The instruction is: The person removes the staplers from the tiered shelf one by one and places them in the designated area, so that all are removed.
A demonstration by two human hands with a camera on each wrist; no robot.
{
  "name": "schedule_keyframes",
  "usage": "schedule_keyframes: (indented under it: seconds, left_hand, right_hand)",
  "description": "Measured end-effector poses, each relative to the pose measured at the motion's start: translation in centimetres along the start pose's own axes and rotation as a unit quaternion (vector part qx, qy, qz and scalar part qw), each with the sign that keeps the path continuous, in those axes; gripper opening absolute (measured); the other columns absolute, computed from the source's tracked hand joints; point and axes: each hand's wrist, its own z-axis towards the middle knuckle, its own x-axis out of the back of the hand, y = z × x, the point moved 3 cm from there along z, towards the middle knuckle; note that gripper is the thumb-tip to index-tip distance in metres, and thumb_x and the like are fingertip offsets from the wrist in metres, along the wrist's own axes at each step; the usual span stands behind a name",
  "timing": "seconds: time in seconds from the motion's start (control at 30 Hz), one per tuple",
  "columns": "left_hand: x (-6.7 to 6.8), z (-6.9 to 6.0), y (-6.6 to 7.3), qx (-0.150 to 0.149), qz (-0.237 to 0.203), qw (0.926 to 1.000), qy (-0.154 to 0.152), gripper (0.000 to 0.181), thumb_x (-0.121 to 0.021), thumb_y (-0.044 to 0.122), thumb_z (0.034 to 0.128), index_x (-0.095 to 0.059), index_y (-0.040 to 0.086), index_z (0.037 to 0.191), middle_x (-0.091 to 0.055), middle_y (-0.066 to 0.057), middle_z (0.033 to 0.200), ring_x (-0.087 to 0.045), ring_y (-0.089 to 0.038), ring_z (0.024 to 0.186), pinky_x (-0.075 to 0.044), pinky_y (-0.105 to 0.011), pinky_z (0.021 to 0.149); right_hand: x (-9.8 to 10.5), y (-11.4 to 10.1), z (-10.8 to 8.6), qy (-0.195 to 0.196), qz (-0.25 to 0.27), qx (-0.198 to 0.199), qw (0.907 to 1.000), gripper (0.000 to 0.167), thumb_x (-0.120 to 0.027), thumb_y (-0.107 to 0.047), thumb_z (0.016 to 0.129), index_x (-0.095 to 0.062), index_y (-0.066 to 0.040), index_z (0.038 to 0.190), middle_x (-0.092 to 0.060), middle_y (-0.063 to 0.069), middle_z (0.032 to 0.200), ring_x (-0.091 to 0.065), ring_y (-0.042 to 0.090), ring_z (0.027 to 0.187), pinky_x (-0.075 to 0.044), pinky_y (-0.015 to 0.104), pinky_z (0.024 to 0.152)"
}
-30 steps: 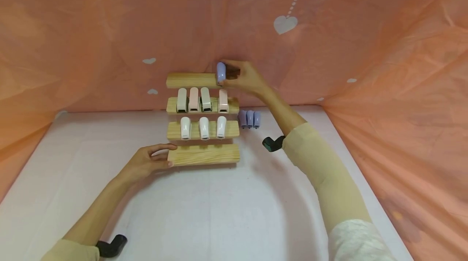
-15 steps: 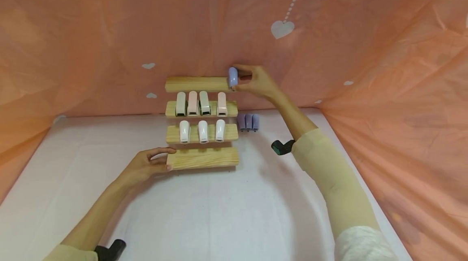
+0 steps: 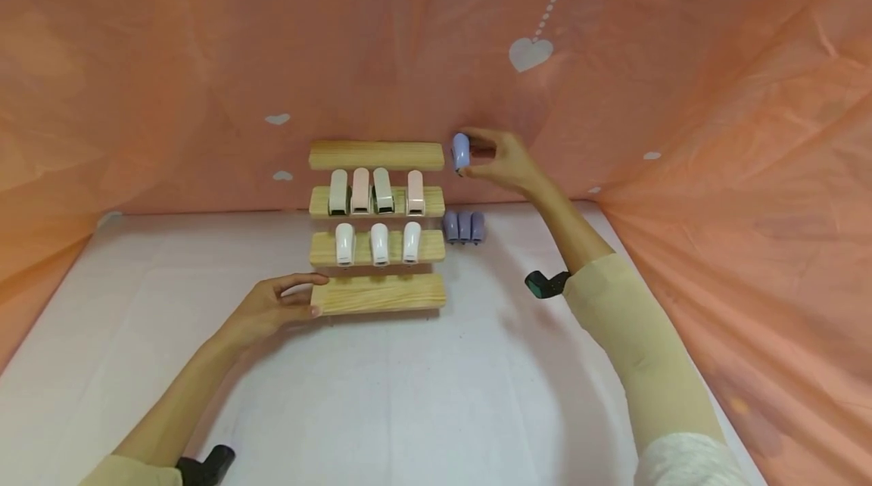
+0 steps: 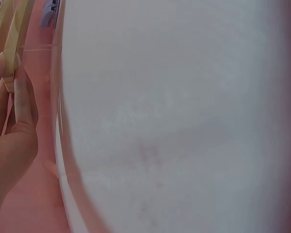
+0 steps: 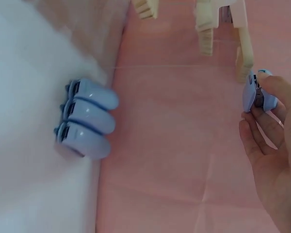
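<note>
My right hand (image 3: 506,160) pinches a lavender mini stapler (image 3: 460,152) just off the right end of the top board (image 3: 376,156) of a wooden tiered rack. In the right wrist view the held stapler (image 5: 252,92) sits between thumb and fingertips. My left hand (image 3: 264,310) grips the left end of the lowest board (image 3: 381,294); the left wrist view shows its thumb and fingers on both sides of the wood (image 4: 12,46). Pink and grey-green staplers, such as this pink one (image 3: 415,193), stand on the second tier. White staplers (image 3: 379,244) stand on the third.
Three lavender staplers (image 3: 465,228) stand side by side on the white tabletop (image 3: 409,395), right of the rack. Behind the rack hangs a pink-orange cloth (image 3: 204,54) with white hearts. Cloth also lines both sides.
My right hand has moved right with the lavender stapler, from over the top board's right end to beyond it. The left hand keeps its grip on the lowest board.
</note>
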Motion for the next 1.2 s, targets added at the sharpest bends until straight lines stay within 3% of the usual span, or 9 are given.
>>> schedule_keyframes:
  seconds: [0.13, 0.4, 0.6, 0.87, 1.2]
  left_hand:
    - [-0.2, -0.2, 0.2, 0.004, -0.003, 1.0000, 0.000, 0.056, -0.078, 0.012, 0.0861, -0.056, -0.003, 0.136, -0.045, -0.025, 0.147, -0.043, -0.041, 0.134, -0.049, -0.019, 0.091]
    - [-0.3, -0.5, 0.3, 0.007, -0.001, 1.0000, 0.004, 0.057, -0.078, 0.013, 0.0861, -0.056, -0.002, 0.136, -0.045, -0.026, 0.147, -0.043, -0.041, 0.134, -0.048, -0.019, 0.090]
    - [-0.4, -0.4, 0.4, 0.005, 0.001, 1.0000, 0.000, 0.056, -0.078, 0.013, 0.0864, -0.056, -0.002, 0.136, -0.046, -0.025, 0.146, -0.046, -0.040, 0.132, -0.050, -0.020, 0.090]
    - [-0.3, -0.3, 0.3, 0.012, -0.003, 0.9999, 0.003, 0.057, -0.078, 0.011, 0.0857, -0.056, -0.003, 0.135, -0.046, -0.026, 0.146, -0.049, -0.039, 0.129, -0.052, -0.023, 0.089]
    - [-0.3, -0.2, 0.2, 0.001, 0.006, 1.0000, 0.000, 0.055, -0.078, 0.012, 0.0856, -0.057, -0.003, 0.134, -0.047, -0.025, 0.146, -0.045, -0.042, 0.133, -0.049, -0.020, 0.090]
  right_hand:
    - [0.2, 0.9, -0.8, -0.003, 0.000, -0.012, 0.9999, 0.065, -0.080, -0.002, 0.075, -0.057, 0.003, 0.135, -0.063, 0.021, 0.129, -0.060, 0.032, 0.118, -0.046, 0.044, 0.103]
    - [0.3, -1.4, -3.7, -0.015, 0.013, -0.032, 0.9993, 0.059, -0.072, 0.010, 0.079, -0.050, 0.015, 0.133, -0.055, 0.033, 0.132, -0.053, 0.046, 0.122, -0.041, 0.056, 0.105]
    - [0.1, 0.9, -4.8, -0.014, 0.009, -0.049, 0.9987, 0.060, -0.071, 0.011, 0.081, -0.048, 0.015, 0.136, -0.053, 0.033, 0.134, -0.052, 0.048, 0.122, -0.041, 0.058, 0.105]
    - [-0.5, 6.7, -5.8, -0.010, 0.002, -0.057, 0.9983, 0.061, -0.076, 0.006, 0.081, -0.052, 0.006, 0.137, -0.057, 0.025, 0.133, -0.056, 0.041, 0.122, -0.044, 0.059, 0.101]
    - [-1.1, 9.8, -7.9, -0.009, 0.006, -0.072, 0.9974, 0.061, -0.074, 0.006, 0.081, -0.052, 0.006, 0.138, -0.058, 0.026, 0.132, -0.059, 0.043, 0.117, -0.046, 0.055, 0.101]
